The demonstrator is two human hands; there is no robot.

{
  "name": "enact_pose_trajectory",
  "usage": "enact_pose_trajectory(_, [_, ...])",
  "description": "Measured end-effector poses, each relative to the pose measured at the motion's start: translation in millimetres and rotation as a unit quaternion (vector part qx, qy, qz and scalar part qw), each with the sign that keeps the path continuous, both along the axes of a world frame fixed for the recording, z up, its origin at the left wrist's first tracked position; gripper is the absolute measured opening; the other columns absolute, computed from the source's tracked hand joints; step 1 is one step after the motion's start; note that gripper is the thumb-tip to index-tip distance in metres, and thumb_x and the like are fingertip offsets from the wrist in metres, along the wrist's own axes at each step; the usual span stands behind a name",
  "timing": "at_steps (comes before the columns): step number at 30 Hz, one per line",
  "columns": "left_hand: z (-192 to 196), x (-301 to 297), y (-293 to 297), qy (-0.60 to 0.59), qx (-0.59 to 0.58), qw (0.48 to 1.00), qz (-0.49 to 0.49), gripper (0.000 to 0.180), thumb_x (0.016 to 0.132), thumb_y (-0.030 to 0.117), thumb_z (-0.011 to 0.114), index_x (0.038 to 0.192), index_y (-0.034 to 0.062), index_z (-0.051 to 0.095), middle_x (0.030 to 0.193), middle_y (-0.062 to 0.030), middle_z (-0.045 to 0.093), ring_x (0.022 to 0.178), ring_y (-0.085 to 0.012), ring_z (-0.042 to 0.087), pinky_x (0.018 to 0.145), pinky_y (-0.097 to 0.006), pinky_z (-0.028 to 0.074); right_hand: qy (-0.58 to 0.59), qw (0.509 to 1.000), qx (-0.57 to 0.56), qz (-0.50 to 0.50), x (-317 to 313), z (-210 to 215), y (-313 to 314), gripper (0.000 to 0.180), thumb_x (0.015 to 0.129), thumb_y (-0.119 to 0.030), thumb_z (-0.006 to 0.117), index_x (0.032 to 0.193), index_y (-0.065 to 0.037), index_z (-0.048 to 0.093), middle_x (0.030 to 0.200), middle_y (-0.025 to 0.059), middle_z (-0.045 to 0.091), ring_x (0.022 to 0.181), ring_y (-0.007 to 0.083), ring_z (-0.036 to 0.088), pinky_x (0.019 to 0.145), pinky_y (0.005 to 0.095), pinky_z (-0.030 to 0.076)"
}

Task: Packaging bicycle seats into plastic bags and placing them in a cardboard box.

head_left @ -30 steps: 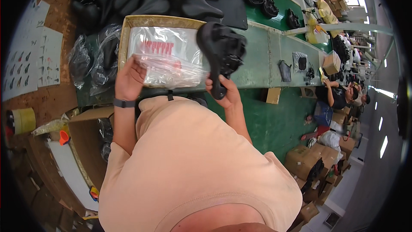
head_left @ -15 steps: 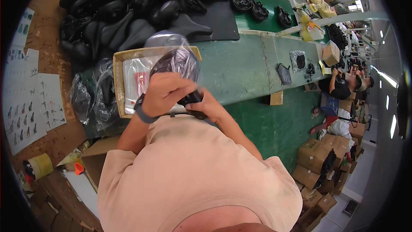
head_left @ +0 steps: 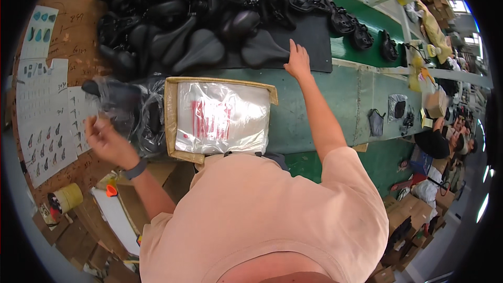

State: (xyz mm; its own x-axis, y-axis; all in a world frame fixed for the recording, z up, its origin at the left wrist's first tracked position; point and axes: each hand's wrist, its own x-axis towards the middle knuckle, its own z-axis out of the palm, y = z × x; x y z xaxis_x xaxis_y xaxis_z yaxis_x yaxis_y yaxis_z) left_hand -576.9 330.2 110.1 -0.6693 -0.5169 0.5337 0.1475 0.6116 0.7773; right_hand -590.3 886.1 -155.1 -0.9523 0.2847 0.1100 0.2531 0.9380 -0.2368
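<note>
My right hand [head_left: 298, 62] reaches forward to the nose of a black bicycle saddle [head_left: 262, 50], with its thumb and fingers on either side of the tip. At the left, my left hand [head_left: 108, 144] is a little blurred, its fingers apart and nothing seen in them. Just beyond it, a dark saddle in a clear plastic bag [head_left: 119, 96] lies smeared by motion beside other bagged saddles [head_left: 152, 118]. Between my arms stands an open cardboard box [head_left: 171, 120] holding a stack of clear plastic bags [head_left: 225, 112] with red printing.
Black saddles [head_left: 173, 8] are heaped on the dark mat [head_left: 309, 26] at the far side. Several upturned saddles [head_left: 361, 36] line a green surface. Down the green bench [head_left: 335, 105] lie a dark pouch [head_left: 376, 122] and a bagged item [head_left: 397, 107]. A co-worker [head_left: 434, 139] is at the far right.
The bagged saddle has left my hands and is now at the left of the box. My left hand has moved left, my right hand forward to another saddle. The view has shifted.
</note>
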Motion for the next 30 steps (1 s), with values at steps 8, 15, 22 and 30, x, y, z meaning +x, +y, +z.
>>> enact_pose_trajectory(8, [-174,61,182,-0.358,-0.061,0.807,-0.466,0.018,0.098,0.020,0.075,0.109,0.0069,0.077,0.100,-0.0117,0.078,0.087,-0.0307,0.076,0.078,-0.039,0.059,-0.203,0.967,-0.150,-0.018,44,-29,-32,0.080,0.082,-0.029,0.086,0.148,-0.008,0.047,0.137,0.0273,0.065,0.120,0.0506,0.066,0.097,0.0562,0.058])
enact_pose_trajectory(15, [-306,133,250,-0.374,-0.260,0.701,-0.549,0.029,0.091,0.031,0.081,0.097,0.0054,0.069,0.093,-0.0173,0.076,0.090,-0.0391,0.074,0.079,-0.051,0.058,-0.091,0.518,-0.764,-0.373,292,-55,-79,0.021,0.098,-0.019,0.075,0.116,-0.009,0.070,0.071,-0.0035,0.054,0.051,0.0056,0.042,0.043,0.0277,0.028])
enact_pose_trajectory(22, [-336,137,229,-0.361,-0.148,0.746,-0.540,0.028,0.101,0.030,0.067,0.097,0.0042,0.077,0.100,-0.0189,0.076,0.095,-0.0428,0.071,0.084,-0.053,0.056,-0.140,0.666,-0.616,-0.396,447,-36,-135,0.059,0.101,-0.016,0.074,0.152,-0.004,0.048,0.082,0.0056,0.064,0.060,0.0142,0.060,0.047,0.0311,0.049])
enact_pose_trajectory(30, [-275,173,172,-0.491,0.281,0.704,-0.428,0.023,0.109,0.014,0.059,0.116,-0.0027,0.074,0.102,-0.0117,0.076,0.091,-0.0227,0.080,0.069,-0.034,0.062,0.038,0.466,-0.770,-0.435,294,-89,-60,0.112,0.090,-0.050,0.086,0.165,0.002,0.021,0.164,0.0284,0.038,0.154,0.0437,0.038,0.123,0.0618,0.039])
